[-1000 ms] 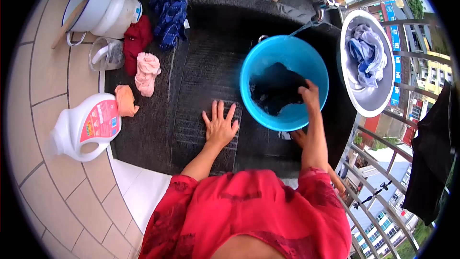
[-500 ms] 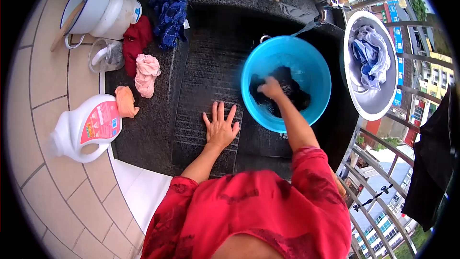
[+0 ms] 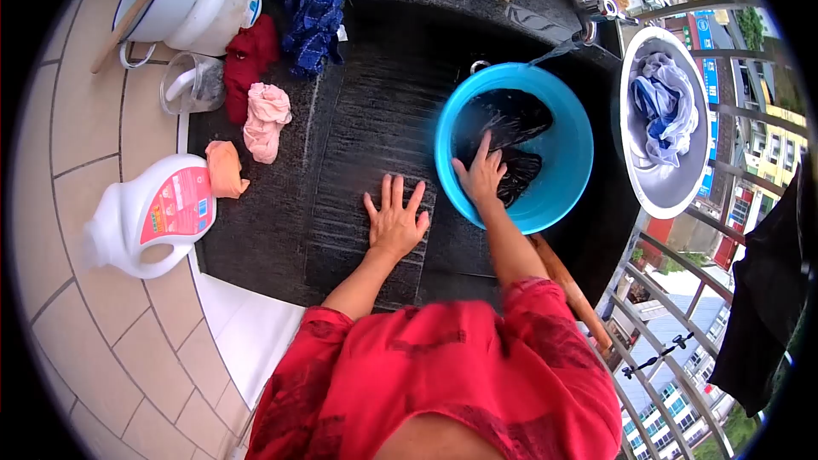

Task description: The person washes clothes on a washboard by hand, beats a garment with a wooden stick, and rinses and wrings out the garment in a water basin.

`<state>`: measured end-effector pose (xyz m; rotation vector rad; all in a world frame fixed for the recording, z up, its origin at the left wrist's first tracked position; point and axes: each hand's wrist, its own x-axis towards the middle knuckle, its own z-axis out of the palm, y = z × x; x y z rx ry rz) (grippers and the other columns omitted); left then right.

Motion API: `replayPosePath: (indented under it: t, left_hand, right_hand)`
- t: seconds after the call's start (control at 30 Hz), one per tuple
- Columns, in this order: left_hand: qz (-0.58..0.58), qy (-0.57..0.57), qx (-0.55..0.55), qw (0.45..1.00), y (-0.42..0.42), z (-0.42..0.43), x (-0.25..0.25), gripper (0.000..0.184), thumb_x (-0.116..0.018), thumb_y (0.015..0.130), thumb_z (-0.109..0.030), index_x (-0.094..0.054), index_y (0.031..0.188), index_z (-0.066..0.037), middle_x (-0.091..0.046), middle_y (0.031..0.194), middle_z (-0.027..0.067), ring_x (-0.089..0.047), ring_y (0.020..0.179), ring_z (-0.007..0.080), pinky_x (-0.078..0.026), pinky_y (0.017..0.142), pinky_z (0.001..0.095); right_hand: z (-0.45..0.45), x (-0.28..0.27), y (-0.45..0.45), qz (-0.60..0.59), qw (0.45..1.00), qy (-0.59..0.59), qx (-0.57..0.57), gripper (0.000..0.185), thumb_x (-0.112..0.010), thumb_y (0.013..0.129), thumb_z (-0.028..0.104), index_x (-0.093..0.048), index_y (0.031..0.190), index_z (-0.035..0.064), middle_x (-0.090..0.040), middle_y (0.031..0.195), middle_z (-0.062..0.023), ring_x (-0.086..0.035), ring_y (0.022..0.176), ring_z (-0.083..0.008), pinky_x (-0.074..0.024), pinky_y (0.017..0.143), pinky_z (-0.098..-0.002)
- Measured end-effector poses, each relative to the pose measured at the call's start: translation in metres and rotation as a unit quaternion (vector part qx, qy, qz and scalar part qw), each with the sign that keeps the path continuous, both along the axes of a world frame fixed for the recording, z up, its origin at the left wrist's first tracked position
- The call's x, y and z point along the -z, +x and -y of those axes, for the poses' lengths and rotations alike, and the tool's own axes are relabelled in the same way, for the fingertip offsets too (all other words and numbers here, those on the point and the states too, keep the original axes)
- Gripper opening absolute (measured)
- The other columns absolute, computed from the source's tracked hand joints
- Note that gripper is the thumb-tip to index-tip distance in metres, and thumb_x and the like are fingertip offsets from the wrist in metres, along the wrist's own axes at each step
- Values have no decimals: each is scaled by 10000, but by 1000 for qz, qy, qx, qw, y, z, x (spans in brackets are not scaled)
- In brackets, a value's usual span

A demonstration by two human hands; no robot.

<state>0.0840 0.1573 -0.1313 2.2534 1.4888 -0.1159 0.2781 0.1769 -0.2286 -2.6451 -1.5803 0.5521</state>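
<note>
My left hand lies flat with spread fingers on the ridged black washboard slab. Inside the blue basin, my right hand has its fingers apart and touches the black cloth in the water. More of that dark cloth spreads toward the basin's far side. Water runs from the tap over the basin's far rim.
On the left are a detergent bottle, an orange cloth, a pink cloth, a red cloth, a blue cloth and a plastic jar. A white-rimmed bowl holds clothes beside the railing.
My right hand has moved from the basin's right side to its left, then nearer me, with its fingers now spread. The black cloth has spread out. My left hand has stayed on the slab.
</note>
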Motion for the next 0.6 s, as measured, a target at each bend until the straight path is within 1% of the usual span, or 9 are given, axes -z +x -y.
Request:
replayPosePath:
  t: [0.1,0.17,0.23,0.3,0.37,0.4,0.43,0.5,0.6]
  left_hand:
    - [7,0,2,1000,-1,4,-3,559,-535,820,-348,-400,1342,-202,-293,1376,189,-196,1326,369,-178,964,668]
    - [1,-8,-2,1000,0,1,-5,568,-539,821,-348,-387,1350,-207,-290,1379,188,-196,1326,369,-175,968,666]
    - [2,4,0,1000,-1,1,-4,573,-542,822,-349,-380,1353,-209,-294,1375,188,-197,1325,368,-179,966,668]
    - [7,10,0,1000,-2,3,-2,570,-544,824,-348,-381,1351,-207,-300,1371,187,-203,1323,368,-181,964,672]
    - [18,15,0,1000,-2,6,-1,568,-551,823,-339,-381,1348,-205,-301,1369,186,-207,1321,371,-176,966,673]
    - [23,18,-3,1000,-2,6,0,565,-557,820,-333,-388,1343,-202,-302,1368,185,-207,1321,371,-175,967,673]
    - [28,23,-4,999,-4,5,-2,561,-563,817,-327,-395,1337,-199,-303,1367,185,-208,1321,372,-173,967,673]
    - [25,14,-4,1000,-5,2,-6,546,-527,843,-347,-380,1349,-203,-289,1380,173,-211,1322,360,-166,983,659]
    - [102,-20,-77,992,0,-1,0,527,-492,870,-370,-373,1355,-201,-282,1379,159,-242,1302,348,-169,989,642]
  right_hand:
    - [12,-19,61,-25,986,4,-166,829,-675,705,185,-235,1406,228,-493,1077,-147,-482,1017,-341,-398,809,-540]
    - [10,-10,59,58,987,127,74,823,-665,665,88,-271,1374,232,-482,1086,-115,-491,1034,-323,-400,809,-517]
    - [0,-16,26,59,983,11,172,895,-704,635,116,-231,1388,215,-478,1089,-132,-486,1059,-322,-373,845,-510]
    - [17,-18,19,-22,1000,-13,-13,978,-707,603,99,-168,1413,201,-512,1097,-154,-507,1075,-316,-356,864,-525]
    - [22,-14,46,-133,981,-76,-119,894,-695,575,81,-305,1376,155,-567,1075,-173,-540,1059,-320,-388,867,-479]
    - [17,-3,69,-216,969,-43,-116,670,-660,558,56,-521,1213,90,-607,1023,-164,-575,1020,-262,-428,838,-375]
    - [-2,-41,77,-424,898,-104,50,478,-615,549,10,-615,1026,40,-607,965,-121,-573,943,-217,-438,787,-282]
    - [-15,-138,63,-485,868,95,53,456,-588,533,-28,-614,984,33,-598,933,-78,-556,871,-176,-436,765,-268]
    - [-1,-219,56,-605,769,192,79,451,-557,528,-46,-594,973,18,-586,912,-48,-558,863,-173,-438,776,-269]
